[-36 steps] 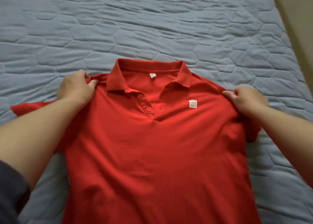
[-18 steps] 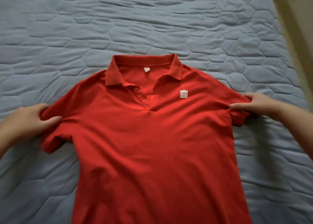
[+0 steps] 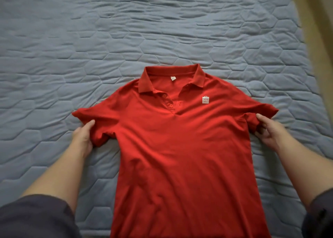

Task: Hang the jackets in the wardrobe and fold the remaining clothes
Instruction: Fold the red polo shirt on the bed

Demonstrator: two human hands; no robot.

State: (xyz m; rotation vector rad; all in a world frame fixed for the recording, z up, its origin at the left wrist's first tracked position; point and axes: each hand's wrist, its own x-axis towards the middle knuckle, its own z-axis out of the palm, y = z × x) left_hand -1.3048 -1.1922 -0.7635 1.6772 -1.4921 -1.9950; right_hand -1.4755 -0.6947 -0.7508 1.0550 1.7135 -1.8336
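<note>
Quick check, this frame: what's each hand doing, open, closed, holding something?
Left hand: closed, pinching a sleeve of the red polo shirt.
Right hand: closed, gripping the shirt's other sleeve.

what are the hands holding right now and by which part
Both hold the red polo shirt: the left hand grips its left sleeve, the right hand its right sleeve.
</note>
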